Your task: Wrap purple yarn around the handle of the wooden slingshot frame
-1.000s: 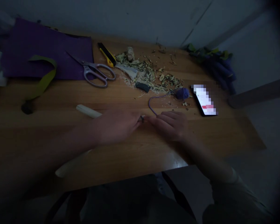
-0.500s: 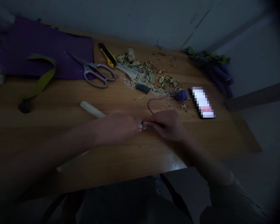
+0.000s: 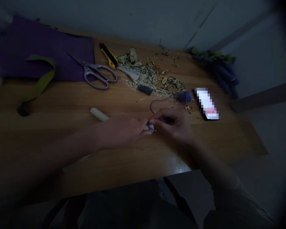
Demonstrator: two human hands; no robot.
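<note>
My left hand (image 3: pixel 125 131) is closed around a pale peeled stick (image 3: pixel 98 114), whose far-left end sticks out past the back of the hand. The stick's right tip shows beyond my fingers, with purple yarn (image 3: pixel 154 103) wound about it. My right hand (image 3: pixel 173 123) pinches the yarn close to that tip. From there the strand curves up to a small purple yarn ball (image 3: pixel 185 97) on the wooden table (image 3: pixel 133 165). A second pale stick lies mostly hidden under my left forearm.
Scissors (image 3: pixel 100 76) rest partly on a purple sheet (image 3: pixel 69 54), beside a green strip (image 3: pixel 46 81). A yellow-and-black utility knife (image 3: pixel 109 56) lies by a heap of shavings (image 3: pixel 152 74). A lit phone (image 3: pixel 207 103) and a purple-and-green bundle (image 3: pixel 219 68) are at the right.
My left hand and the stick have shifted slightly right. The yarn-wrapped tip shows more now, and my right hand has moved a little right and up from it.
</note>
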